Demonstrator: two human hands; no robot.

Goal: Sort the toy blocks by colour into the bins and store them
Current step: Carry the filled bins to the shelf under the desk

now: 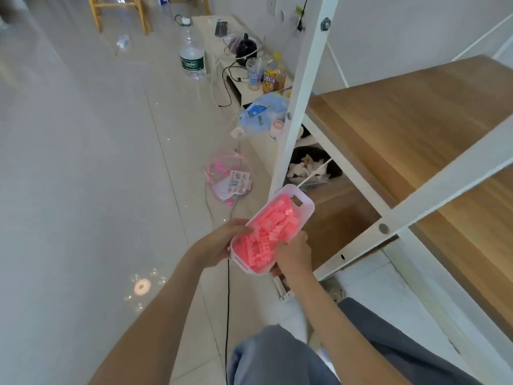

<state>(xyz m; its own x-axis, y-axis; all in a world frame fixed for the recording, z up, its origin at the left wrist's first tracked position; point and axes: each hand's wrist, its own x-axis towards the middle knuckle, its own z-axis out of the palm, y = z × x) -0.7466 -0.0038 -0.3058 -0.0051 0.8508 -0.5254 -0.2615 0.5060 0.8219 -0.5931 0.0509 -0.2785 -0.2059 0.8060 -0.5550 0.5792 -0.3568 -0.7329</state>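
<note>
Now the pink blocks (266, 226) fill a clear bin (306, 202), so this colour looks sorted. Both hands hold it up over the floor: the left hand (219, 245) grips one side, the right hand (293, 252) grips the other. Next to it stands a wooden shelf (410, 129), where it probably still has to go.

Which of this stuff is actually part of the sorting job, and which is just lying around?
Job: bin, pink blocks in it, left hand and right hand gripping it, probably the wooden shelf.
Lying about: water bottle, clear pink bag, blue bag, yellow bottle, black cable.
</note>
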